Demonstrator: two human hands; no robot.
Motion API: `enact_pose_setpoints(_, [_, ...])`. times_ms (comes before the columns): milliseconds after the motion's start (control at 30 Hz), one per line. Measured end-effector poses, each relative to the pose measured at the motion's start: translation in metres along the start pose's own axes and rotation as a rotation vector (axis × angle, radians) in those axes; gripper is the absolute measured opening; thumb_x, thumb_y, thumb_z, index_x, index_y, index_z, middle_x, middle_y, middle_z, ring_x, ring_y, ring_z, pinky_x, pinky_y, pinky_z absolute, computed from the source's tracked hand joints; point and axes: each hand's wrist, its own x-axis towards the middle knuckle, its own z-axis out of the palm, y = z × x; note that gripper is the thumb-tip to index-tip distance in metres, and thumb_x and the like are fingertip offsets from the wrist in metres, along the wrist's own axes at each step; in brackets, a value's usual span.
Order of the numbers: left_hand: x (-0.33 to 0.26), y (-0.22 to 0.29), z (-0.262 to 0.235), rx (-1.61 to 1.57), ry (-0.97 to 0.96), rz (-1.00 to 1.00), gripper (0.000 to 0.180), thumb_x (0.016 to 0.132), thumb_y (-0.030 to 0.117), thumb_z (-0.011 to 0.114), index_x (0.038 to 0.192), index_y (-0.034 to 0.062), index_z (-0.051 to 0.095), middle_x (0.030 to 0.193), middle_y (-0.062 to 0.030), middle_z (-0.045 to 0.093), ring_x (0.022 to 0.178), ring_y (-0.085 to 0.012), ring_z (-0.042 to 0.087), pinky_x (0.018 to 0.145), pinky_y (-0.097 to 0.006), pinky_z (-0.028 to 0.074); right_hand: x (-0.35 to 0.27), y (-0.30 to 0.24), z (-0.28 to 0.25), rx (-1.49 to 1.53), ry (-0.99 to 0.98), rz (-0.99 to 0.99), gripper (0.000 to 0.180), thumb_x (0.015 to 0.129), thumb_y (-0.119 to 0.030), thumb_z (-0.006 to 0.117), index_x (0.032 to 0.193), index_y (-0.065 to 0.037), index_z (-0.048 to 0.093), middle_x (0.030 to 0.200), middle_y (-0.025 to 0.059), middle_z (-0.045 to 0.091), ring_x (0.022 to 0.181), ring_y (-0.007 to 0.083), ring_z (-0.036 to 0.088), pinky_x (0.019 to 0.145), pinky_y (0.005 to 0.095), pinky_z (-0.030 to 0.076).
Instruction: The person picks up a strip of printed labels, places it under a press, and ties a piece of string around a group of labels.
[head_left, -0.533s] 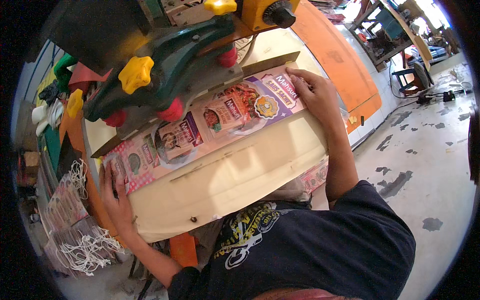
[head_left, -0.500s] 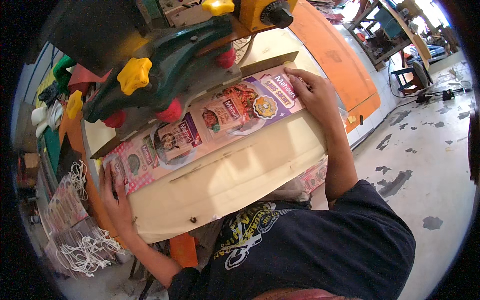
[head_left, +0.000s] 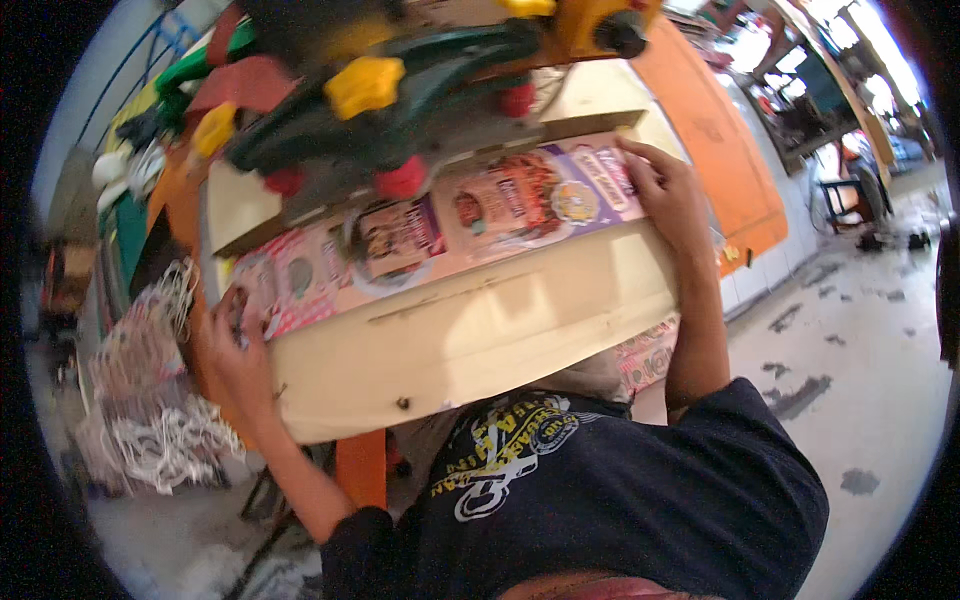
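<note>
A long printed strip [head_left: 450, 240], pink with food pictures and a purple right end, lies flat on a cream-coloured board [head_left: 470, 320]. My left hand [head_left: 240, 350] has its fingers and thumb curled at the strip's left end, and blur softens the fingertips. At the far right end, my right hand [head_left: 668, 195] grips the strip's edge between thumb and fingers. The strip's back edge runs along a straight metal bar [head_left: 590, 122]. Over it stands a dark green machine [head_left: 450, 60] with yellow star-shaped knobs [head_left: 365, 87] and red round feet [head_left: 400, 177].
An orange table panel [head_left: 710, 140] extends to the right. Stacked printed pieces with white cords [head_left: 170, 440] lie at lower left. More printed sheets [head_left: 648, 355] show below the board by my right forearm. A worn grey floor [head_left: 800, 440] and a wooden bench [head_left: 800, 140] are at right.
The whole view has shifted and blurred, so machine, board and strip appear farther right. Both hands stay at the strip's two ends, and the strip keeps its place along the bar.
</note>
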Motion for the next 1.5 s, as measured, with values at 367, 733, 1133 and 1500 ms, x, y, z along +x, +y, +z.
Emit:
enact_pose_setpoints(367, [0.011, -0.028, 0.018, -0.164, 0.047, -0.069, 0.042, 0.095, 0.039, 0.064, 0.125, 0.0101, 0.071, 0.096, -0.0204, 0.065, 0.091, -0.0394, 0.068, 0.081, -0.047, 0.053, 0.001, -0.007, -0.001, 0.139, -0.166, -0.049, 0.035, 0.104, -0.023, 0.059, 0.131, -0.002, 0.067, 0.119, 0.0121, 0.073, 0.100, 0.0121, 0.066, 0.088, 0.0275, 0.052])
enact_pose_setpoints(733, [0.011, -0.027, 0.014, -0.118, 0.032, -0.090, 0.047, 0.096, 0.048, 0.061, 0.126, 0.0130, 0.072, 0.093, -0.0195, 0.065, 0.086, -0.0371, 0.069, 0.076, -0.046, 0.053, 0.005, -0.005, -0.002, 0.107, -0.169, -0.051, 0.036, 0.105, -0.023, 0.058, 0.133, 0.000, 0.065, 0.122, 0.0114, 0.072, 0.102, 0.0122, 0.065, 0.090, 0.0273, 0.051])
enact_pose_setpoints(1133, [0.012, -0.027, 0.017, -0.196, -0.015, -0.153, 0.051, 0.098, 0.049, 0.060, 0.130, 0.0107, 0.070, 0.098, -0.0195, 0.066, 0.088, -0.0357, 0.069, 0.080, -0.044, 0.054, -0.005, -0.025, -0.006, 0.098, -0.188, -0.008, 0.038, 0.106, -0.024, 0.056, 0.133, 0.001, 0.065, 0.123, 0.0146, 0.071, 0.109, 0.0147, 0.065, 0.094, 0.0298, 0.050])
enact_pose_setpoints(1500, [0.010, -0.017, 0.007, -0.153, -0.085, 0.013, 0.045, 0.103, 0.030, 0.059, 0.139, 0.0030, 0.062, 0.110, -0.0123, 0.067, 0.085, -0.0164, 0.065, 0.075, -0.030, 0.055, 0.004, -0.010, -0.004, -0.085, -0.040, 0.021, 0.031, 0.098, -0.035, 0.064, 0.120, -0.016, 0.076, 0.098, 0.0189, 0.076, 0.088, 0.0271, 0.074, 0.080, 0.0351, 0.054])
